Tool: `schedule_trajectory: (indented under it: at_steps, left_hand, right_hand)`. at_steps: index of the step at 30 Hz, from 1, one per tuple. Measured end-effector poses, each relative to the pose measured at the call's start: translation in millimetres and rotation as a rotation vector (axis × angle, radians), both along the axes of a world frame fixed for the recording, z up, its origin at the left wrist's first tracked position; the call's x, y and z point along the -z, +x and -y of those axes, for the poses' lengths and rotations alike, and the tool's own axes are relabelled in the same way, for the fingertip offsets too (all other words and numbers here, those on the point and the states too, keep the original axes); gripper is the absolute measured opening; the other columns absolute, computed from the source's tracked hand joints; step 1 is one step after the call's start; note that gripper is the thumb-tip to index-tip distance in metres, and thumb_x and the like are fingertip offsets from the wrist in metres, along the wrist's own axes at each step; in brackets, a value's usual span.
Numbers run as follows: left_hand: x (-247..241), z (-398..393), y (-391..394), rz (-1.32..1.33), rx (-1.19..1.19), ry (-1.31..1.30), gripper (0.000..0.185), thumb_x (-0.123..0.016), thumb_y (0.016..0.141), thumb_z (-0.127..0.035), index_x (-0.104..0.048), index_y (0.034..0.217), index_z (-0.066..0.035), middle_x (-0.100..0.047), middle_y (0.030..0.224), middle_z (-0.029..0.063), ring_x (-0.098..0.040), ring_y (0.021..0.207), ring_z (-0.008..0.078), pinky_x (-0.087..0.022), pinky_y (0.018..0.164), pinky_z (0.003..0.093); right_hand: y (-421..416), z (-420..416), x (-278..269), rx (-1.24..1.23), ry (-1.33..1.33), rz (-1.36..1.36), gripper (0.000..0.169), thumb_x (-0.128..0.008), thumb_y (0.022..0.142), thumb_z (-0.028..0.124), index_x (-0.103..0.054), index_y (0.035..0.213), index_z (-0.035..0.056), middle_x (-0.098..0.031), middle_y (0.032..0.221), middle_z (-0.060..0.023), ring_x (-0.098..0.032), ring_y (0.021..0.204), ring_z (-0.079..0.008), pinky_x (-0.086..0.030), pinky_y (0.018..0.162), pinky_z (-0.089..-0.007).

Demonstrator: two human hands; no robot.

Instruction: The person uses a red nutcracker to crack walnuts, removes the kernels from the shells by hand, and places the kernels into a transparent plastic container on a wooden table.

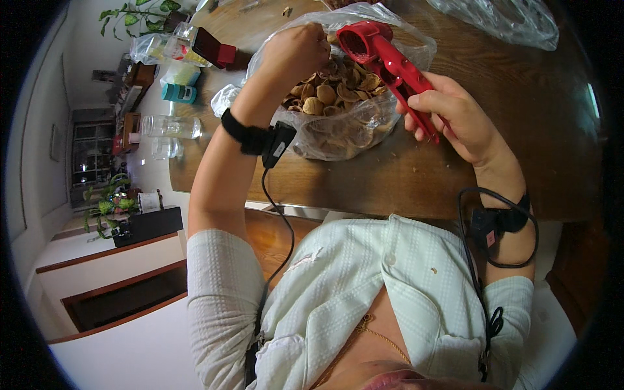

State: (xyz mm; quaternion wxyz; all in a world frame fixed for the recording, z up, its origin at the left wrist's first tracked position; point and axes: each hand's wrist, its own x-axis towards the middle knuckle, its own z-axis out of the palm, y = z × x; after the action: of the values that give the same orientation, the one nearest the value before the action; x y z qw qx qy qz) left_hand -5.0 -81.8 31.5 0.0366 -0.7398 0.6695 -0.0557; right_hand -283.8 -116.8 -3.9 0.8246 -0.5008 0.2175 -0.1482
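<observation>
My right hand (446, 109) grips the handles of a red nutcracker (385, 58), its round cup raised over the far right side of a clear plastic bag (336, 141). Brown walnut shells (341, 92) fill the open bag, and a rounder, paler walnut (313, 106) sits among them. Above the bag's far left side is my left hand (302, 46), its fingers curled and its back towards me. A tan piece (333, 38) shows beside those fingertips; whether they hold it is hidden.
A phone (209, 46) leans on a red stand at the left. Nearby are a teal-lidded container (179, 93), a glass jar (170, 126) and a crumpled white tissue (225, 100). Another clear plastic bag (512, 24) lies far right on the wooden table (487, 58). A cable hangs from each wrist device.
</observation>
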Motion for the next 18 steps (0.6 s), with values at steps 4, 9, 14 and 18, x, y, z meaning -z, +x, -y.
schedule_trajectory:
  at_steps: [4, 9, 14, 18]
  left_hand:
    - [-18, -28, -9, -0.333, -0.069, -0.152, 0.036, -0.067, 0.089, -0.023, -0.060, 0.118, -0.004, -0.069, 0.104, 0.0129, -0.068, 0.091, 0.0233, -0.054, 0.078, 0.0338]
    - [-29, -65, -34, -1.284, 0.024, -0.280, 0.030, -0.068, 0.090, -0.009, -0.058, 0.115, 0.002, -0.067, 0.104, 0.0097, -0.064, 0.092, 0.0101, -0.053, 0.077, 0.0233]
    - [-20, -71, -56, -0.943, 0.229, -0.527, 0.028, -0.071, 0.081, 0.003, -0.063, 0.108, -0.001, -0.066, 0.099, 0.0081, -0.068, 0.093, 0.0173, -0.056, 0.080, 0.0272]
    - [-21, -74, -59, -0.756, 0.206, -0.603, 0.023, -0.072, 0.077, 0.005, -0.069, 0.098, -0.004, -0.065, 0.094, 0.0075, -0.068, 0.085, 0.0175, -0.055, 0.073, 0.0262]
  right_hand:
    - [2, -4, 2, 0.002, 0.176, 0.109, 0.023, -0.056, 0.092, 0.022, -0.056, 0.102, 0.0016, -0.063, 0.090, -0.0074, -0.062, 0.072, -0.0139, -0.052, 0.060, -0.0278]
    - [5, -14, 1, -0.082, 0.214, 0.099, 0.033, -0.050, 0.093, 0.023, -0.051, 0.115, -0.0008, -0.061, 0.095, -0.0106, -0.061, 0.078, -0.0160, -0.053, 0.065, -0.0304]
    - [7, -23, 1, -0.166, 0.233, 0.147, 0.035, -0.049, 0.094, 0.025, -0.051, 0.117, -0.0015, -0.061, 0.099, -0.0111, -0.061, 0.082, -0.0169, -0.053, 0.067, -0.0313]
    - [6, -25, -4, -0.172, 0.204, 0.150, 0.037, -0.049, 0.092, 0.024, -0.050, 0.119, -0.0015, -0.061, 0.100, -0.0112, -0.061, 0.083, -0.0171, -0.053, 0.069, -0.0322]
